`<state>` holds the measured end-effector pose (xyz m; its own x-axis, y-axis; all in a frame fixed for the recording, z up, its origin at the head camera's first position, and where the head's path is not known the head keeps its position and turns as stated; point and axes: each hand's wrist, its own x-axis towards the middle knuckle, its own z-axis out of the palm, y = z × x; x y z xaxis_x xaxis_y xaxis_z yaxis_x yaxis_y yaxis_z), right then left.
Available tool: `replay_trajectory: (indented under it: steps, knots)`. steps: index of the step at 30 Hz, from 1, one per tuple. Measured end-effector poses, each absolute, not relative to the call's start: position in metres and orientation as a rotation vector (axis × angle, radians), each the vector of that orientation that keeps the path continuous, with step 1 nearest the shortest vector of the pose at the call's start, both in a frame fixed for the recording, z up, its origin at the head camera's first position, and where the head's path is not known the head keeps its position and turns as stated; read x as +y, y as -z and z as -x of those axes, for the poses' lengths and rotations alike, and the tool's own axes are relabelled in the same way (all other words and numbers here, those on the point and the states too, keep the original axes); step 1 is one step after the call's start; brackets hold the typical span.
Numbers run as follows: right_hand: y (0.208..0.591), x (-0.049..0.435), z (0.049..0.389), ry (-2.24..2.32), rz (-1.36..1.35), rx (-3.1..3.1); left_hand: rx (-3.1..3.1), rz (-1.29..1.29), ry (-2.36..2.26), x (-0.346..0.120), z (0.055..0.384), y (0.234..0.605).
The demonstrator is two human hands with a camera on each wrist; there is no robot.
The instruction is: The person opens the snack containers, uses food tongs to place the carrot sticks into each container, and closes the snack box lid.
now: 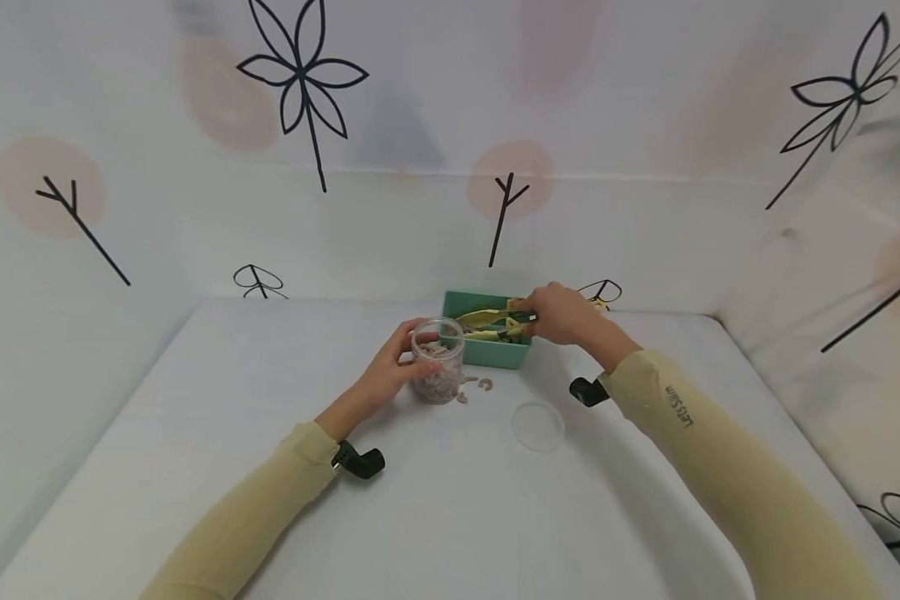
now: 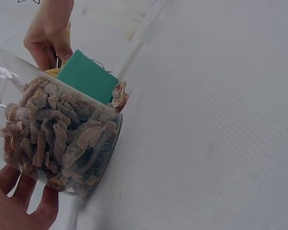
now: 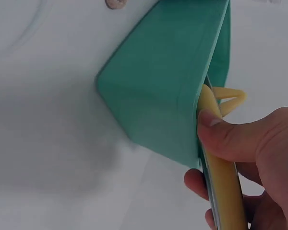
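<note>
My left hand (image 1: 387,368) grips a clear jar (image 1: 438,379) around its side, with thumb and fingers on either side. The jar stands without a lid and holds many brownish, strip-like dried pieces (image 2: 62,129). My right hand (image 1: 564,317) holds yellow tongs (image 3: 224,191) by the handle, thumb pressed on top. Their arms (image 1: 487,317) reach over and into a green rectangular box (image 1: 491,356) just behind the jar. What lies between the tips of the tongs cannot be made out.
A round clear lid (image 1: 537,426) lies flat on the white table, right of the jar. Several loose dried pieces (image 1: 485,384) lie by the box's front. White patterned cloth walls (image 1: 405,233) stand behind and at both sides.
</note>
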<state>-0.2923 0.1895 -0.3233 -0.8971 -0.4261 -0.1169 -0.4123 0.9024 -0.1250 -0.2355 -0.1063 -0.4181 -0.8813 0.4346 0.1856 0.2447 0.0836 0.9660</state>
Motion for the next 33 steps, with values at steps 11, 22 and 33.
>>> replay_trajectory:
  steps: [11, 22, 33]
  knots:
    - [0.331, 0.193, 0.287, 0.188, 0.775, 3.028, 2.195, -0.693, -1.909, -0.108, 0.235, 0.416]
    - [0.331, 0.208, 0.277, 0.243, 0.775, 3.074, 2.216, -0.695, -1.844, -0.103, 0.217, 0.388]
    - [0.313, 0.229, 0.275, 0.453, 0.664, 3.109, 2.257, -0.696, -1.844, -0.105, 0.229, 0.405]
